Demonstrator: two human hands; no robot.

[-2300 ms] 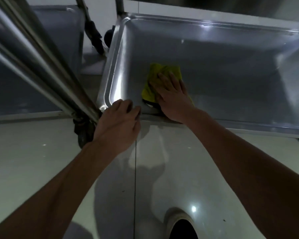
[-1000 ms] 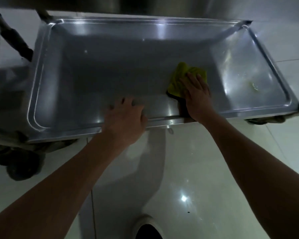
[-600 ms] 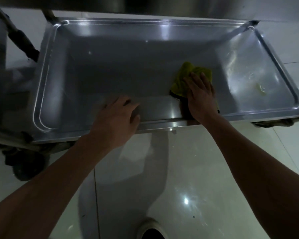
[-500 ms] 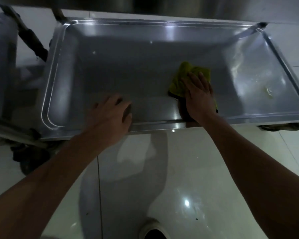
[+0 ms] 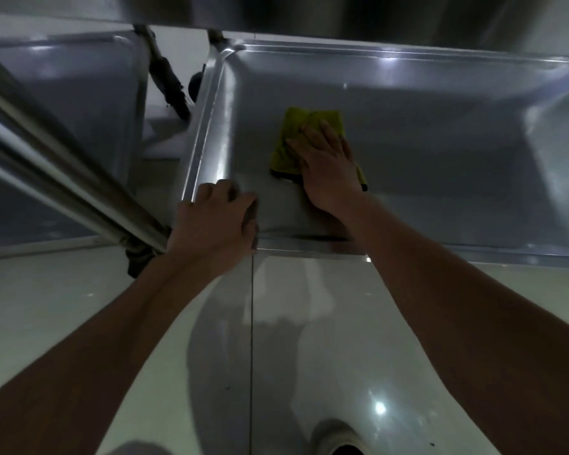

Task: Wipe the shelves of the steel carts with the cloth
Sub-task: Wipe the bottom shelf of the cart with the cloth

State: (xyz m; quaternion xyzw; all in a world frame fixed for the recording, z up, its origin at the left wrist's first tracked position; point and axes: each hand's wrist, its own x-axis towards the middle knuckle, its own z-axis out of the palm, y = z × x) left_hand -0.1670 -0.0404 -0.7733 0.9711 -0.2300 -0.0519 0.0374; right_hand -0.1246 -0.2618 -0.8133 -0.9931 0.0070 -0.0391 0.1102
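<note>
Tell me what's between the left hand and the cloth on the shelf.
Only bare steel shelf in the head view; nothing lies between the left hand and the yellow cloth.

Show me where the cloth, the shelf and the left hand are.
cloth (image 5: pixel 294 126): head view, upper yellow fold beyond the fingers.
shelf (image 5: pixel 440 152): head view, bare steel floor right of the cloth.
left hand (image 5: pixel 216 221): head view, back of the hand.
</note>
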